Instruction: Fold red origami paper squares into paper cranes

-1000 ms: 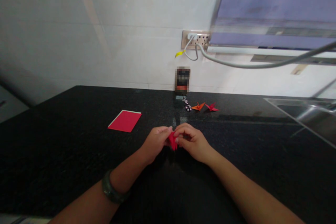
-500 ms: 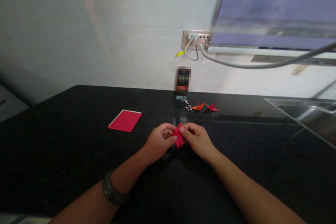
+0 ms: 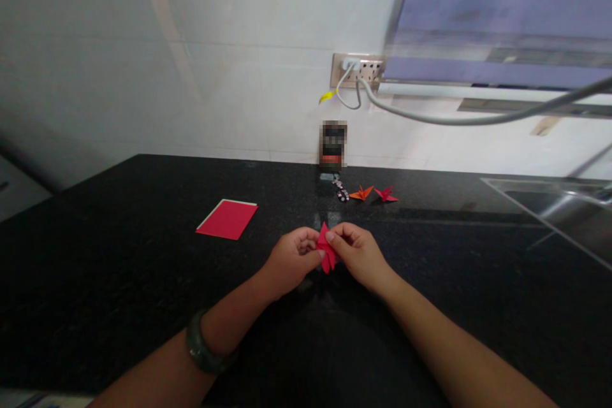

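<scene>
Between my hands, low over the dark counter, is a red folded origami paper (image 3: 326, 260), with one point upward and narrow split points below. My left hand (image 3: 295, 261) pinches its left side, thumb on the front face. On the right edge, my right hand (image 3: 359, 254) grips it between thumb and fingers. The fingertips behind the paper are partly hidden. Beyond my hands sit an orange paper crane (image 3: 362, 193) and a red paper crane (image 3: 386, 194). To the left lies a stack of square red paper (image 3: 228, 220).
The black counter (image 3: 119, 280) runs back to a tiled wall. A pixelated upright object (image 3: 333, 143) leans there, with a patterned strap (image 3: 341, 190) in front. At the right is a metal sink (image 3: 574, 210). A grey cable (image 3: 444, 120) hangs from the wall socket (image 3: 370, 71).
The folded red paper has turned slightly, so its upper point stands a little more to the left. Both hands keep hold of it and have barely shifted.
</scene>
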A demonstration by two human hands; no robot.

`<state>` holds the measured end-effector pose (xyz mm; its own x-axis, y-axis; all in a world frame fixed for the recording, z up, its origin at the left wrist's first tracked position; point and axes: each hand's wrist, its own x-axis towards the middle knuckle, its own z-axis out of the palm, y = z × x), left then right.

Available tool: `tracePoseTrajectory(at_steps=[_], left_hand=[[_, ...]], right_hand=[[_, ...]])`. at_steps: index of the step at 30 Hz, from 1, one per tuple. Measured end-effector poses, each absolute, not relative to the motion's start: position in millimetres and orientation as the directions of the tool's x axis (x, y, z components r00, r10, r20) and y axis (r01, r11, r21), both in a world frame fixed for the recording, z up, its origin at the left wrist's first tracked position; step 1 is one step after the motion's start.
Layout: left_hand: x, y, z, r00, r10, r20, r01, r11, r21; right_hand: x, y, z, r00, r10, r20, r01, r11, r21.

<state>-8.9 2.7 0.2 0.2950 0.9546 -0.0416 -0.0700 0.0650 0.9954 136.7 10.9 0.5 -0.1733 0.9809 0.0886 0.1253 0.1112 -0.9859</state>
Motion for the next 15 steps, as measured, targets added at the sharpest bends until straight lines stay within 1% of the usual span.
tracePoseTrajectory(at_steps=[4, 6, 9, 15], left_hand=[[-7.5, 1.7, 2.6, 0.254, 0.962, -0.101, -0.132, 0.138, 0.982], [-7.7, 1.8, 2.0, 0.236, 0.966, -0.102, -0.143, 0.139, 0.98], [-8.7, 2.2, -0.2, 0.232, 0.971, -0.06, -0.114, 0.089, 0.989], [-11.0, 2.7, -2.8, 0.293, 0.956, 0.008, -0.117, 0.028, 0.993]], right_hand=[[135.8, 10.4, 1.8, -0.182, 0.98, 0.079, 0.095, 0.097, -0.991], [135.6, 10.0, 1.6, -0.19, 0.978, 0.083, 0.079, 0.1, -0.992], [135.7, 9.8, 0.8, -0.213, 0.974, 0.073, 0.053, 0.086, -0.995], [135.5, 9.0, 1.5, -0.257, 0.966, -0.006, -0.018, -0.011, -1.0]])
